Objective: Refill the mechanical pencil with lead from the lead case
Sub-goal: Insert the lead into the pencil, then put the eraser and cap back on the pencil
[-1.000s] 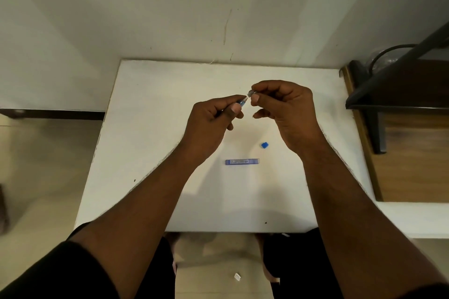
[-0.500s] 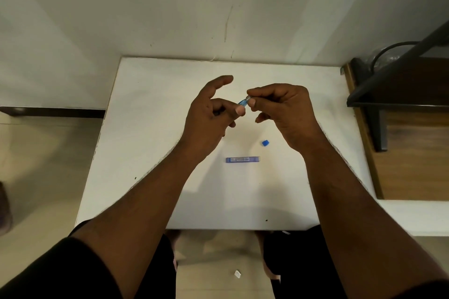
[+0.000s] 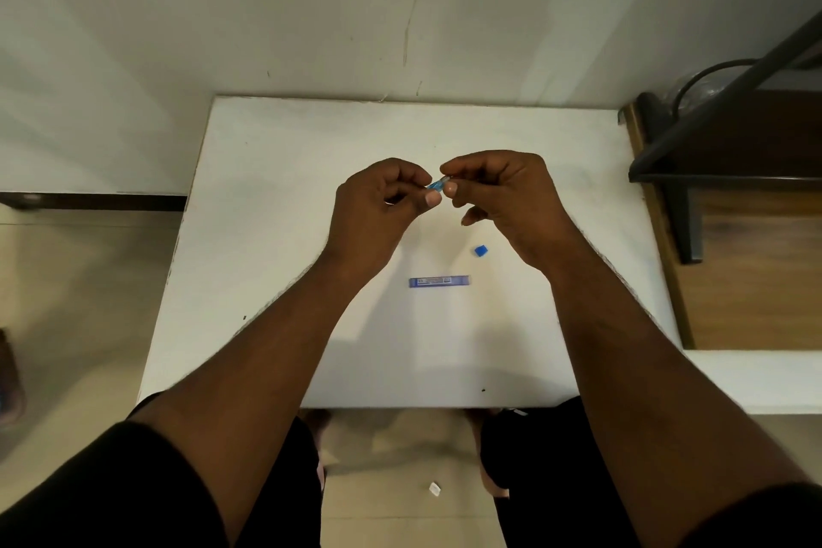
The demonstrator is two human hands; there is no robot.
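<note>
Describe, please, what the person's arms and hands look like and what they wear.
Both forearms are bare from elbow to wrist. The left hand and right hand wear no gloves, and no watch or bracelet shows at either wrist. Fingernails look short. Dark, black clothing shows at the bottom edge, near the upper arms.

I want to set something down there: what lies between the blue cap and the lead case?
Nothing: in the head view, only bare white table separates the blue cap from the lead case.
</note>
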